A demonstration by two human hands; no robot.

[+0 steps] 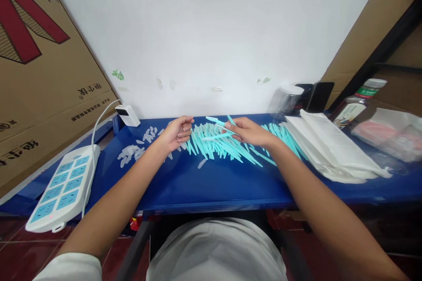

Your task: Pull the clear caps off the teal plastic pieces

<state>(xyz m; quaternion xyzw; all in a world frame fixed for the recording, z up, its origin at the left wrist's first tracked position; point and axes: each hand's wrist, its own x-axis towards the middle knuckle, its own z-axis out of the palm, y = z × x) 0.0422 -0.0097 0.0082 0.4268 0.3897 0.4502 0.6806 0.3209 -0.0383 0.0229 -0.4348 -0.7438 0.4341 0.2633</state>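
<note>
A heap of thin turquoise plastic sticks (227, 147) lies across the middle of the blue table (211, 184). My right hand (250, 131) rests on the heap, its fingers pinched on one or two turquoise sticks that point left. My left hand (178, 131) hovers at the heap's left end with fingers curled inward; what it holds, if anything, is hidden. Small clear plastic caps (132, 153) lie scattered to the left of my left hand.
A white power strip with blue sockets (62, 189) hangs over the table's left edge, beside a white charger (128, 115). White bags (329, 149) are stacked at right, with a clear jar (286, 99), a bottle (358, 103) and cardboard boxes (36, 74) around.
</note>
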